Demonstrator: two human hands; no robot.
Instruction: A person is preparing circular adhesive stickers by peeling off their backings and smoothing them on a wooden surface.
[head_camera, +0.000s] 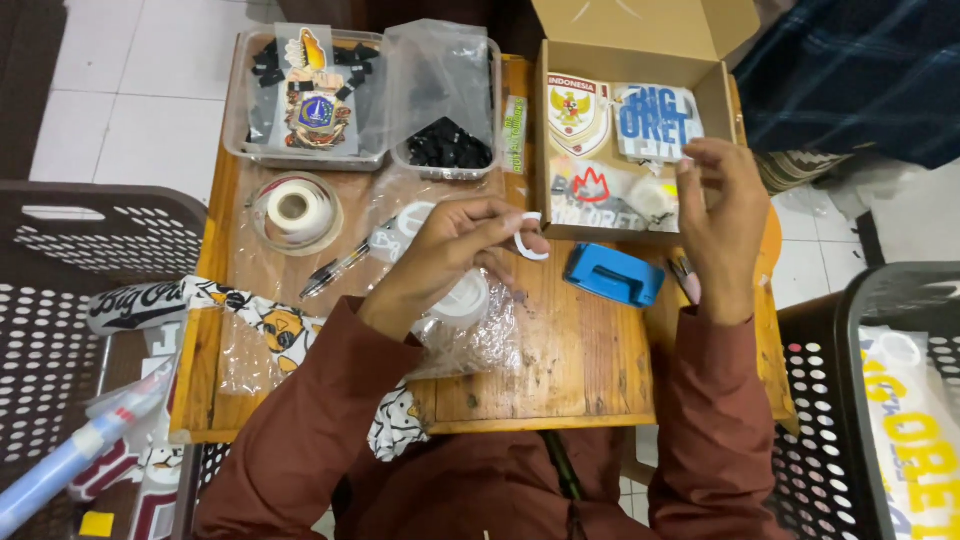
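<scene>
My left hand (455, 243) hovers over the wooden table (560, 370) and pinches a small curved white strip (528, 243) between thumb and fingers. Under it lie a white tape roll (463, 300) and crumpled clear plastic (470, 345). My right hand (722, 215) is raised at the front right edge of an open cardboard box (640, 40), fingers bent, over a clear bag with a white ring (652, 197). Whether it grips anything I cannot tell. Flat printed stickers (578, 112) lie inside the box. A blue hole punch (612, 274) sits between the two hands.
Two clear tubs of black parts (445, 145) and stickers (315, 110) stand at the back. A tape roll in plastic (296, 210) and a pen (335, 270) lie left. Black perforated baskets (60, 300) (850, 400) flank the table, holding printed sheets.
</scene>
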